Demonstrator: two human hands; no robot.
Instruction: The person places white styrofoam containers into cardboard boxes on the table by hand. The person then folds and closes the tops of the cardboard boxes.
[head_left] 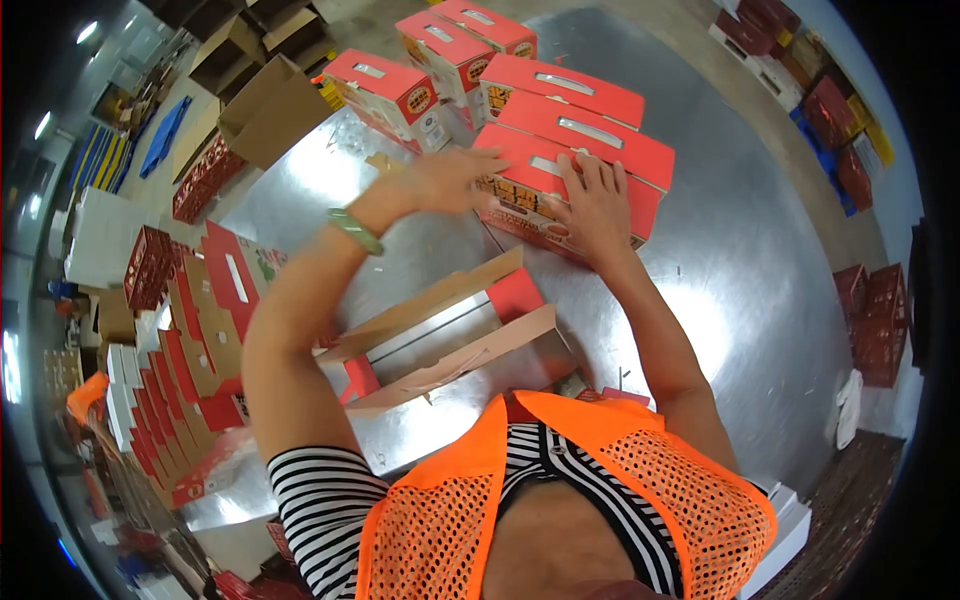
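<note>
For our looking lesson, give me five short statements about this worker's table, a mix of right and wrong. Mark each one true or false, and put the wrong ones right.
1. The right hand is on a red-topped carton. True.
2. The bracelet is on the right wrist. False: it is on the left wrist, behind the left hand.
3. The open box lies nearer the worker's body than that carton. True.
4. The vest is plain blue. False: it is orange, with mesh panels.
5. The sleeve is striped black and white. True.
</note>
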